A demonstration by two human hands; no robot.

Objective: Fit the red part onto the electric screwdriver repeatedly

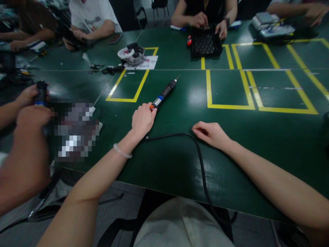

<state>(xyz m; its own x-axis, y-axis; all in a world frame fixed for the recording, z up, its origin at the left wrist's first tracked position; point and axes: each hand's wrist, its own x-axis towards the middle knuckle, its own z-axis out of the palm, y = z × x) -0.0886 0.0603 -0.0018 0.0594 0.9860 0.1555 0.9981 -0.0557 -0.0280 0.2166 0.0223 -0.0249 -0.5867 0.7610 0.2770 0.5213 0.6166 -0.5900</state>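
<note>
Left hand (143, 118): the driver (164, 96) is being held by its rear end, the grip being closed firmly with fingers wrapped around it.
Right hand (212, 133): nothing is visibly being grasped, the fingers being loosely curled near the cord (199, 151); whether thumb and fingertips are meeting cannot be told.
Driver's place: it is being held ahead of the body, between two yellow outlines (231, 107) on the worktop (177, 161); whether the worktop is being touched cannot be told.
Handling: a secure but relaxed hold is probably being called for, with the bit (178, 78) being aimed clear of all fingers.
Cord care: slack is best being allowed; any link to the driver is being hidden by the left wrist.
Driver's look: a dark barrel is being broken by blue and silvery bands, orange being shown beside the fingers.
</note>
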